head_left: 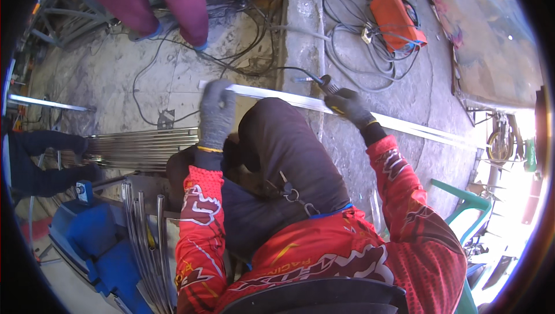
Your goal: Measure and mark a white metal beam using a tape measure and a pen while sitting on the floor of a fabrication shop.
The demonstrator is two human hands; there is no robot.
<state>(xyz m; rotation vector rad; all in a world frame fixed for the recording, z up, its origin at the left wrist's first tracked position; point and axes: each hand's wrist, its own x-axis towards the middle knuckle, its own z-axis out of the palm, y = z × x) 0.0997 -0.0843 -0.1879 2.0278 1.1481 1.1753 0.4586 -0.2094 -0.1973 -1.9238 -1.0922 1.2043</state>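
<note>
A long, bright metal bar [272,94] lies across in front of my knee and runs far to the right. My left hand [217,117], in a grey glove, is closed over the bar near its left end, and a short tip shows past the fingers. In a matching glove, my right hand [350,107] grips the black ribbed handle of what looks like a welding torch [329,84], just above the bar. A dark cable leads from that handle to the left. The torch's working tip cannot be made out.
An orange welding machine [398,22] stands among coiled cables on the raised concrete. Shiny metal tubes [139,146] lie at left, near a person in dark clothing [46,161]. Another person's maroon trousers [179,2] show at upper left. A blue plastic object [104,244] sits lower left.
</note>
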